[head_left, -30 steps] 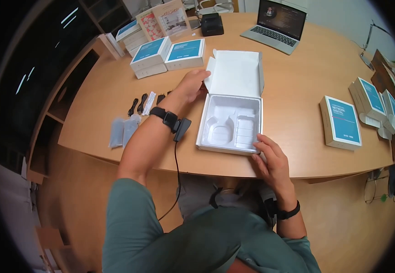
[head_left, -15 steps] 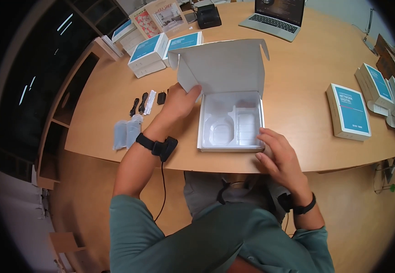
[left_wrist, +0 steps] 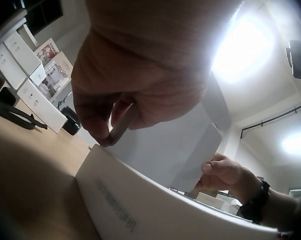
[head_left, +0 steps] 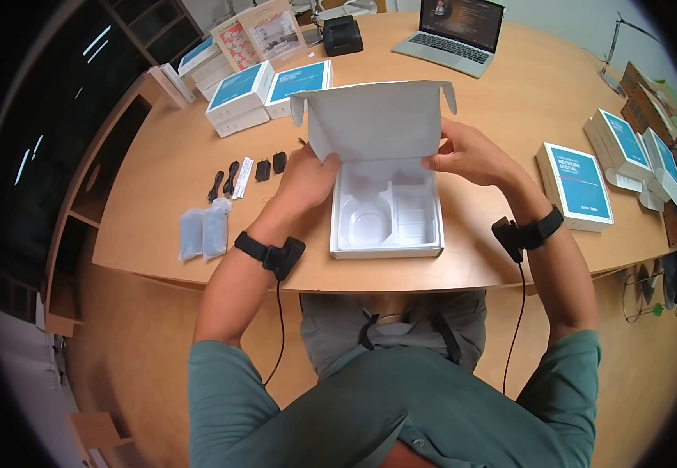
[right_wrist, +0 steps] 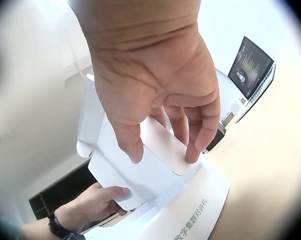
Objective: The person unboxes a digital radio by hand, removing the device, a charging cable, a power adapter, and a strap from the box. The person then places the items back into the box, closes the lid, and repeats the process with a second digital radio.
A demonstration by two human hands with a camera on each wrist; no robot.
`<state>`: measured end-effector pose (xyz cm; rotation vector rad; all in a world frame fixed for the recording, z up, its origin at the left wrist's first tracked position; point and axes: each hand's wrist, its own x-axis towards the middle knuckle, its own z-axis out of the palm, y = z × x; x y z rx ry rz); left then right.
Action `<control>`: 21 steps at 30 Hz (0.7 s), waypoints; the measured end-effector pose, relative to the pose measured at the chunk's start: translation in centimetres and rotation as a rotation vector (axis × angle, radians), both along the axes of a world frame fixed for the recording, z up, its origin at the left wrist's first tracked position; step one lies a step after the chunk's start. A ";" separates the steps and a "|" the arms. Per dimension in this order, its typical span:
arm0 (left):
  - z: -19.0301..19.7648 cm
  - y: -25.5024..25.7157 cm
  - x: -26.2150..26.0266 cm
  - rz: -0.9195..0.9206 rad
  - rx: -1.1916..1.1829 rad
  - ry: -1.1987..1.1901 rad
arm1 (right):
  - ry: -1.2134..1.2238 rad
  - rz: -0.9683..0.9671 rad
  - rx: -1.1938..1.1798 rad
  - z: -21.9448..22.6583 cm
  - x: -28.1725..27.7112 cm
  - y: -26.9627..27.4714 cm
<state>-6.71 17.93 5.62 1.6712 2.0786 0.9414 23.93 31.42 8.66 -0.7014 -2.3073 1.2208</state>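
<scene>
A white cardboard box (head_left: pixel 385 253) stands on the table in front of the person, its lid (head_left: pixel 377 121) raised and tilted back. Inside is a white moulded insert (head_left: pixel 366 226) whose visible hollows hold nothing. At the lid's left side, the left hand (head_left: pixel 307 179) pinches the side flap near the hinge; the left wrist view shows its curled fingers on the card. Opposite, the right hand (head_left: pixel 475 156) pinches the right side flap (right_wrist: pixel 163 145), thumb on the inner face and fingers outside. Printed characters run along the box's side wall (right_wrist: pixel 203 200).
To the left lie two black power adapters (head_left: pixel 263 169), black cables (head_left: pixel 215 187), a white strip (head_left: pixel 242 178) and bluish pouches (head_left: pixel 191 234). Blue-topped boxes are stacked at back left (head_left: pixel 239 86) and right (head_left: pixel 576 187). A laptop (head_left: pixel 451 51) stands at the back.
The lid has swung up from lying back and its flaps stand out. The right hand has moved from the box's front right corner up to the right flap; the left stays at the left flap.
</scene>
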 end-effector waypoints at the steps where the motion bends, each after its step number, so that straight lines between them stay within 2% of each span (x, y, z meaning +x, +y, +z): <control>1: -0.1 -0.1 0.1 0.003 -0.002 -0.001 | -0.021 0.040 0.025 -0.1 -0.2 0.2; 4: 0.0 -0.6 0.6 0.020 0.041 -0.036 | -0.049 0.031 -0.076 0.0 0.1 0.1; 6: 0.7 -1.2 1.3 0.020 -0.018 0.032 | -0.039 0.020 -0.060 0.1 0.3 -0.4; 9: 0.9 -1.6 1.7 0.022 -0.044 0.005 | -0.058 -0.010 -0.012 0.5 0.6 -1.0; 14: -1.3 -2.0 1.5 0.018 0.073 -0.069 | -0.073 -0.031 0.018 0.1 0.8 -1.8; 19: -3.4 -1.9 0.4 -0.061 0.208 -0.059 | -0.155 -0.079 0.215 -0.4 1.2 -2.9; 21: -3.8 -1.6 -0.3 -0.116 0.255 0.062 | -0.141 -0.063 0.287 -1.3 1.2 -2.3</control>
